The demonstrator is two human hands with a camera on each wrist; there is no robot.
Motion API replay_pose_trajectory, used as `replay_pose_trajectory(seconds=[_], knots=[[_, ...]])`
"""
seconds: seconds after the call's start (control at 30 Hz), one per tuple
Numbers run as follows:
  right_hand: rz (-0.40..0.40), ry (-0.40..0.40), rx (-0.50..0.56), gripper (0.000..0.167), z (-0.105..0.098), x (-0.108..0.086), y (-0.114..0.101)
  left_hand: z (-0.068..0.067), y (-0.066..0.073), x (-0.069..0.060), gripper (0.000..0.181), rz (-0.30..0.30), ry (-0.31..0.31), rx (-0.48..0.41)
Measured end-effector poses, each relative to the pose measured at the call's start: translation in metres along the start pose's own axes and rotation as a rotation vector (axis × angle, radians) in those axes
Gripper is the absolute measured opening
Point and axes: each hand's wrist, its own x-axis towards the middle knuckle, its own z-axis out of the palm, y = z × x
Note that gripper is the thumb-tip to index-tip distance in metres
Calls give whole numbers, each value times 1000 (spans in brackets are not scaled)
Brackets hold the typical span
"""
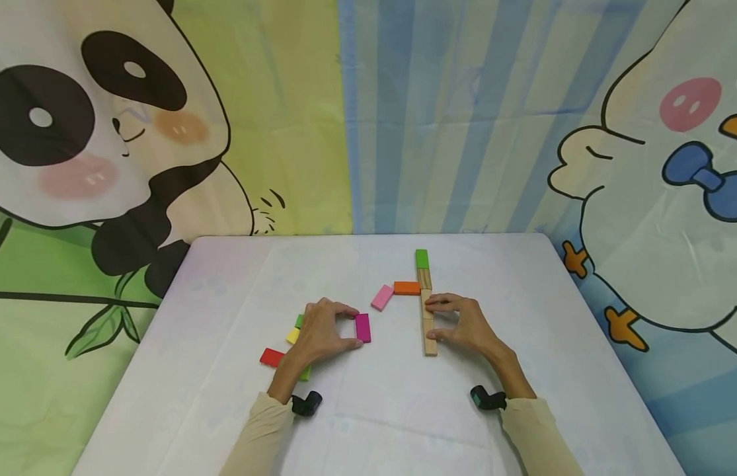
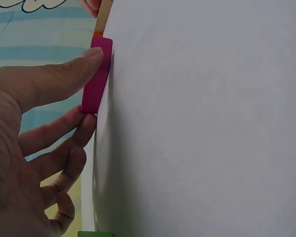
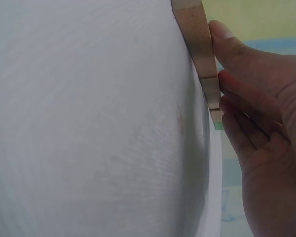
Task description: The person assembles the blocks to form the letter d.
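Note:
A magenta block (image 1: 363, 328) lies on the table near the middle, and my left hand (image 1: 322, 328) pinches it between thumb and forefinger. Its other fingers are loosely bent in the left wrist view. To the right, plain wooden blocks (image 1: 430, 347) form a straight row, with a green block (image 1: 422, 258) at the far end. My right hand (image 1: 468, 324) touches the row's right side with its thumb and fingertips, not wrapped round it. An orange block (image 1: 406, 288) meets the row from the left, and a slanted pink block (image 1: 382, 298) lies beside it.
Around and partly behind the left hand lie a red block (image 1: 271, 357), a yellow block (image 1: 293, 336) and green blocks (image 1: 305, 374). They stand on a white-covered table (image 1: 368, 423). A cartoon-printed cloth (image 1: 285, 132) hangs behind the table.

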Motion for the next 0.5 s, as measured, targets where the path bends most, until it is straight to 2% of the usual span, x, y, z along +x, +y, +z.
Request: replay_pose_trajectory(seconds=[0.3, 0.5], knots=[[-9, -7, 12, 61, 0, 0, 3, 3, 4, 9, 56, -37, -68, -22], [-16, -8, 15, 62, -1, 1, 3, 2, 6, 14, 56, -45, -93, -32]])
